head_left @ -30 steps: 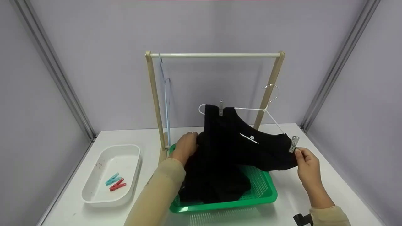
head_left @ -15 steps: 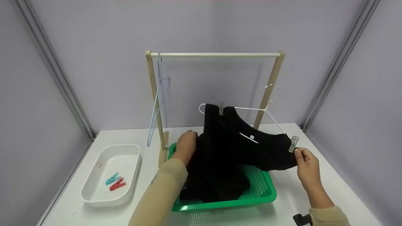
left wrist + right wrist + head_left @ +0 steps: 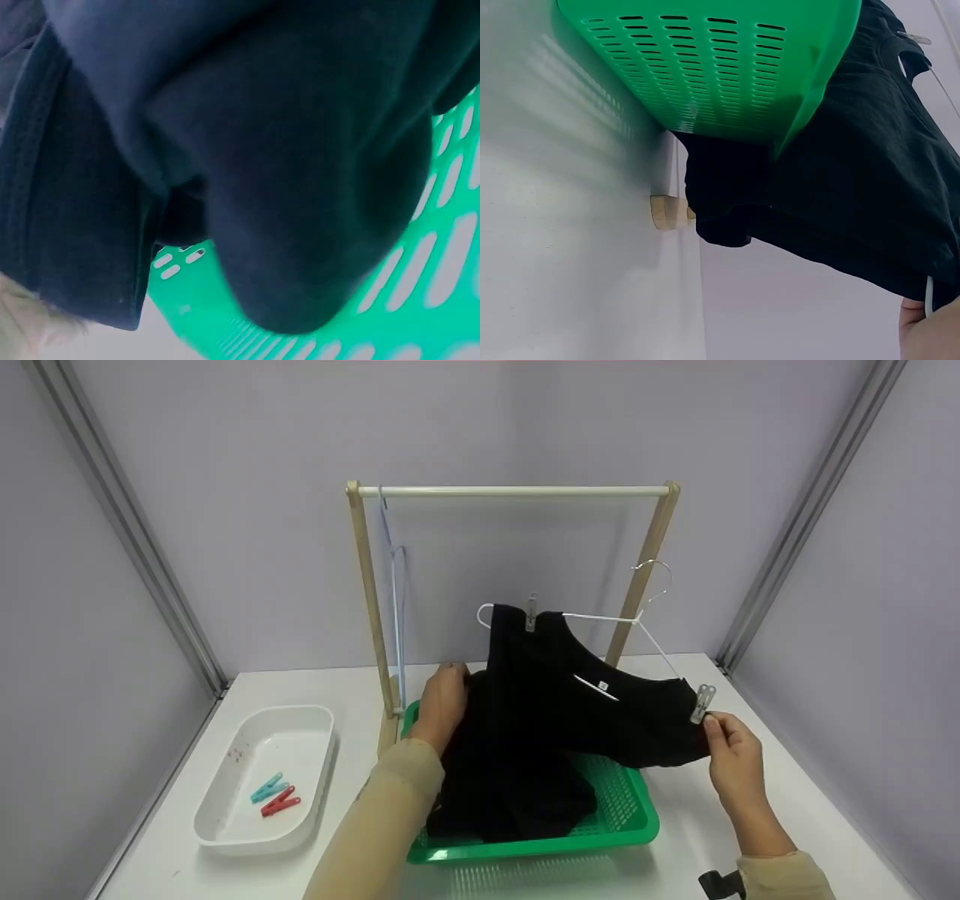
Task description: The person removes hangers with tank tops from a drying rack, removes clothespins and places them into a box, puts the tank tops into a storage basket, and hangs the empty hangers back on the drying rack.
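Observation:
A black T-shirt (image 3: 517, 720) hangs on a white wire hanger (image 3: 598, 617), its lower part bunched in the green basket (image 3: 643, 817). Two clear clothespins grip it: one clothespin (image 3: 531, 615) on the left shoulder, the other clothespin (image 3: 703, 705) on the right. My left hand (image 3: 442, 701) holds the shirt's left side, fingertips mostly hidden by cloth and wrist. In the left wrist view dark fabric (image 3: 300, 165) fills most of the frame. Thumb and fingers of my right hand (image 3: 739, 757) pinch the right sleeve beside the hanger's end.
Behind the basket stands a wooden rack with a white rod (image 3: 517, 492). A light blue hanger (image 3: 397, 607) hangs at the rod's left end. To the left, a white tray (image 3: 217, 810) holds a blue clothespin (image 3: 268, 789) and a red clothespin (image 3: 280, 802).
My left hand has risen slightly with the cloth, and the white hanger has shifted a little up and right. The blue hanger swung left and back. My right hand has stayed put.

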`<state>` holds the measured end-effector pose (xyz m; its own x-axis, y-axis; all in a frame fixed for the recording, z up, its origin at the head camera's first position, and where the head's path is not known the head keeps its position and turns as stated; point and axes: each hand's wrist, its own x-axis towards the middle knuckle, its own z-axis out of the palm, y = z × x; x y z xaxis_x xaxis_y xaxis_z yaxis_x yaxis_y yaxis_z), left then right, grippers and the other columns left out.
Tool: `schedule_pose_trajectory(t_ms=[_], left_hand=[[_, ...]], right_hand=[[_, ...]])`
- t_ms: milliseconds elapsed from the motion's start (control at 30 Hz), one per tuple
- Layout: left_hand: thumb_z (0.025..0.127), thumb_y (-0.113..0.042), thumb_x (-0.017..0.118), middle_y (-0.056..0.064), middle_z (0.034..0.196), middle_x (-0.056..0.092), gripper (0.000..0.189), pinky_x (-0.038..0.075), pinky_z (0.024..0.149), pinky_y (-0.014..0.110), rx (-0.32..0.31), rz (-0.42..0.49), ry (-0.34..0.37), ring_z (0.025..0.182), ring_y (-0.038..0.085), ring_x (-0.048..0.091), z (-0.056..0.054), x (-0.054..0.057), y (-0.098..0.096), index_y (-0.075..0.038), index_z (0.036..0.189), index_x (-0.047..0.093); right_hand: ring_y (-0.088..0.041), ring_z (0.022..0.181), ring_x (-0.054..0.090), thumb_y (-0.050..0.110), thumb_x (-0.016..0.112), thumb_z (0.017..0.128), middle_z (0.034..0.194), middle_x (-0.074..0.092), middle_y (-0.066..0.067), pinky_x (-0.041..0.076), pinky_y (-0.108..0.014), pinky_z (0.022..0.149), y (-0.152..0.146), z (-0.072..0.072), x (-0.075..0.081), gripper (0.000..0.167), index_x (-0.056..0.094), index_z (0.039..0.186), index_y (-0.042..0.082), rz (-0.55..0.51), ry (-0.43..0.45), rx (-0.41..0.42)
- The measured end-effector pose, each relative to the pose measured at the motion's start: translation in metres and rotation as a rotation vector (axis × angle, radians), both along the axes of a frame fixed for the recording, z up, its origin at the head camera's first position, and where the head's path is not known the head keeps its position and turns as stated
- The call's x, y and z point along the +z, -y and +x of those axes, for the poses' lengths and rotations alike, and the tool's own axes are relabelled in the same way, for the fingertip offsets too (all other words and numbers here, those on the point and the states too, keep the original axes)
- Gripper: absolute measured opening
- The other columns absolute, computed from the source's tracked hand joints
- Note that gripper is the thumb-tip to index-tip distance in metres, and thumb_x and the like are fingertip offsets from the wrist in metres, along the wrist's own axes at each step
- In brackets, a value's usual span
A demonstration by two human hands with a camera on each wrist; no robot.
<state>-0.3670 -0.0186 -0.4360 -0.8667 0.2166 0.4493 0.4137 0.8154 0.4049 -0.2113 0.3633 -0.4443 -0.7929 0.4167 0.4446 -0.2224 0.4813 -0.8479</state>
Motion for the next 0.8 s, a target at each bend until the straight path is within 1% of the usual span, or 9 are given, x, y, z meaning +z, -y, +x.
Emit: schedule_pose_trajectory(t_ms=[100, 167, 267, 467, 633, 700, 800], left_hand=[[0.094, 0.002, 0.064, 0.014, 0.100, 0.065, 0.009, 0.056, 0.080, 0.036, -0.009, 0.046, -0.009, 0.094, 0.029, 0.066, 0.002, 0.007, 0.001, 0.000, 0.103, 0.065], [0.095, 0.001, 0.063, 0.013, 0.103, 0.065, 0.011, 0.056, 0.083, 0.037, -0.023, 0.089, -0.007, 0.096, 0.029, 0.066, 0.003, 0.013, 0.002, -0.001, 0.105, 0.065], [0.096, -0.001, 0.062, 0.012, 0.106, 0.063, 0.012, 0.055, 0.086, 0.037, -0.045, 0.135, -0.030, 0.100, 0.029, 0.065, 0.004, 0.022, 0.003, -0.002, 0.107, 0.065], [0.095, 0.001, 0.063, 0.012, 0.107, 0.061, 0.013, 0.054, 0.088, 0.037, -0.094, 0.214, -0.138, 0.103, 0.029, 0.063, 0.010, 0.037, 0.005, -0.001, 0.108, 0.064], [0.094, 0.002, 0.065, 0.011, 0.108, 0.059, 0.018, 0.055, 0.086, 0.034, -0.112, 0.276, -0.217, 0.100, 0.028, 0.065, 0.017, 0.048, 0.005, -0.001, 0.112, 0.062], [0.094, 0.003, 0.065, 0.011, 0.108, 0.059, 0.019, 0.055, 0.085, 0.033, -0.120, 0.303, -0.264, 0.099, 0.027, 0.065, 0.019, 0.050, 0.003, -0.002, 0.112, 0.062], [0.092, 0.004, 0.066, 0.010, 0.106, 0.059, 0.019, 0.055, 0.084, 0.033, -0.130, 0.336, -0.366, 0.099, 0.026, 0.064, 0.022, 0.053, 0.000, -0.002, 0.110, 0.063]], right_hand=[[-0.004, 0.086, 0.059, 0.019, 0.048, 0.107, 0.093, 0.064, 0.008, 0.047, -0.012, 0.075, 0.000, 0.001, 0.000, 0.030, 0.063, 0.113, -0.007, -0.001, -0.009, -0.004], [-0.004, 0.084, 0.059, 0.019, 0.049, 0.107, 0.091, 0.064, 0.009, 0.046, -0.012, 0.074, 0.001, 0.001, 0.001, 0.029, 0.063, 0.112, -0.006, -0.003, -0.017, -0.017], [-0.004, 0.082, 0.059, 0.019, 0.049, 0.107, 0.089, 0.064, 0.008, 0.047, -0.012, 0.073, 0.001, 0.001, 0.003, 0.029, 0.063, 0.111, -0.007, -0.014, -0.036, -0.025], [-0.003, 0.083, 0.060, 0.016, 0.049, 0.106, 0.089, 0.065, 0.009, 0.047, -0.012, 0.073, 0.002, -0.001, 0.006, 0.028, 0.063, 0.110, -0.008, -0.042, -0.059, -0.031], [-0.004, 0.085, 0.061, 0.017, 0.048, 0.107, 0.091, 0.065, 0.009, 0.048, -0.012, 0.075, 0.003, -0.003, 0.007, 0.028, 0.063, 0.111, -0.007, -0.073, -0.071, -0.032], [-0.005, 0.086, 0.060, 0.018, 0.048, 0.107, 0.091, 0.064, 0.008, 0.048, -0.012, 0.076, 0.004, -0.003, 0.008, 0.029, 0.062, 0.110, -0.007, -0.080, -0.082, -0.033], [-0.006, 0.085, 0.060, 0.018, 0.048, 0.107, 0.090, 0.064, 0.007, 0.048, -0.012, 0.075, 0.006, -0.005, 0.007, 0.030, 0.062, 0.109, -0.008, -0.083, -0.101, -0.036]])
